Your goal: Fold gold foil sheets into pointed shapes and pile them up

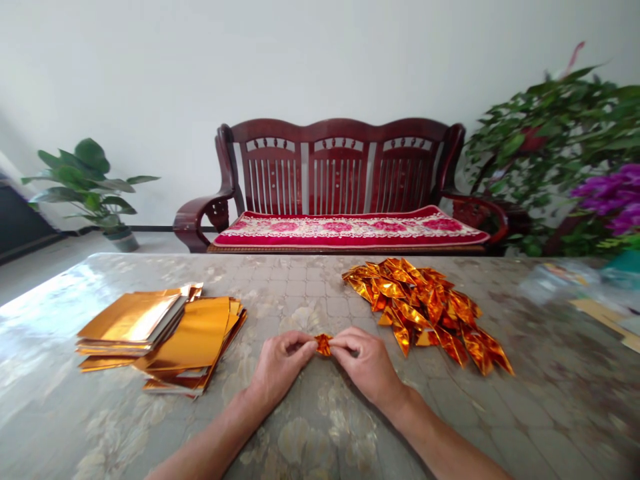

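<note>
Between my hands, low over the middle of the table, is a small folded piece of gold foil paper (323,345). My left hand (286,360) pinches its left end between thumb and fingers. At the opposite end, my right hand (367,363) pinches it the same way, and the fingertips cover both ends. Stacks of flat gold foil paper sheets (187,333) lie to the left of my left hand. Beyond my right hand spreads a heap of folded gold foil pieces (425,303) with pointed ends.
The table (300,440) has a patterned grey cover. Clear plastic packaging (560,280) and a piece of cardboard (607,320) lie at its right side. Behind stands a dark red wooden bench (337,180), with a potted plant (95,180) left and leafy plants (555,147) right.
</note>
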Demonstrator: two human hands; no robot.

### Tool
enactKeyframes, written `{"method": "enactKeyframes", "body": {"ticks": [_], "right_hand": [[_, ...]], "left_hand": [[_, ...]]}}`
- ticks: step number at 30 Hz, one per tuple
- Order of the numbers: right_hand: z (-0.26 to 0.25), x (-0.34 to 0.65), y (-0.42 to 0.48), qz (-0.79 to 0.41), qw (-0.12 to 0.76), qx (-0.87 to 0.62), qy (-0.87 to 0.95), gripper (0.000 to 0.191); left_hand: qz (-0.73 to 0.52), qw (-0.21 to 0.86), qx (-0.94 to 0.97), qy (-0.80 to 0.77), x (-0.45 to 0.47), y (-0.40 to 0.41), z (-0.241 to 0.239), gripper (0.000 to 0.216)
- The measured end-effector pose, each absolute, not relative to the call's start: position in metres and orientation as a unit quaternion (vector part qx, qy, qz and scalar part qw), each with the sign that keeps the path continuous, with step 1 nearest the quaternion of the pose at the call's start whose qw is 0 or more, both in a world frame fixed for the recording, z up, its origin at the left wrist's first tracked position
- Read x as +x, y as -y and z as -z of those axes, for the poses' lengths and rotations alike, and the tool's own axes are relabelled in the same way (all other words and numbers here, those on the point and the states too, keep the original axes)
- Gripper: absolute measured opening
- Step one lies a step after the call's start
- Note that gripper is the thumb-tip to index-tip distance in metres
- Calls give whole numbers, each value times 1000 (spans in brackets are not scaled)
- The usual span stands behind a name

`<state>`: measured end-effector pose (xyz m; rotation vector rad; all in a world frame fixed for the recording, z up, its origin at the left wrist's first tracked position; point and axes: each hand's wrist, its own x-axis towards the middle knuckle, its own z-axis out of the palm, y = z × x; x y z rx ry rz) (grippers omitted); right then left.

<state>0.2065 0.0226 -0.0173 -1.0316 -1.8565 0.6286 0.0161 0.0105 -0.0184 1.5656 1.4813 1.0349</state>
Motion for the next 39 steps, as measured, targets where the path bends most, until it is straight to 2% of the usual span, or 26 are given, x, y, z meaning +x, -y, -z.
{"method": "enactKeyframes", "body": {"ticks": [5, 12, 30, 39], "right_hand": [[15, 201, -16, -235, 441, -401, 768, 20], [14, 198, -16, -234, 439, -410, 764, 21], [21, 196, -23, -276, 483, -418, 719, 20], [19, 195, -21, -299, 480, -415, 713, 21]], "left_hand": [[-451, 380, 567, -575, 18, -14, 25, 15], [-497, 459, 498, -542, 21, -18, 28, 28], [-537, 472, 456, -529, 26, -20, 27, 33], [-545, 455, 492, -504, 27, -18, 23, 20]]}}
